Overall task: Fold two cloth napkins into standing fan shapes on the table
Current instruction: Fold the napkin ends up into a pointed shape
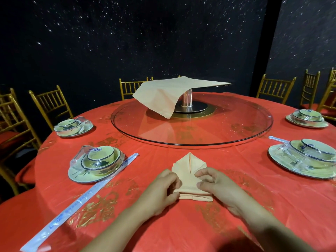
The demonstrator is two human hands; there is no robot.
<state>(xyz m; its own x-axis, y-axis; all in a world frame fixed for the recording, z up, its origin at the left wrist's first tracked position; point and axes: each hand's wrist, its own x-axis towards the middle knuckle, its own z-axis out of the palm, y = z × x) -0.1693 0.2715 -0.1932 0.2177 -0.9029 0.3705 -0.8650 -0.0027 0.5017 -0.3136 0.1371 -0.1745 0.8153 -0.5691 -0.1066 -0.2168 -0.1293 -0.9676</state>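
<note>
A peach cloth napkin (189, 171) lies on the red tablecloth (236, 206) in front of me, folded into a pointed shape with a centre seam and a stacked band along its near edge. My left hand (163, 190) pinches its left side with curled fingers. My right hand (216, 184) pinches its right side, thumb and fingers on the fold. A second peach napkin (169, 91) lies unfolded over a small raised stand at the table's centre, one corner hanging down.
A glass turntable (236, 135) fills the table's middle, with a steel stand base (190, 106). Wrapped dish sets sit at left (96, 164), far left (72, 125), right (305, 159) and far right (307, 118). Wrapped chopsticks (80, 200) lie at left. Gold chairs (51, 104) ring the table.
</note>
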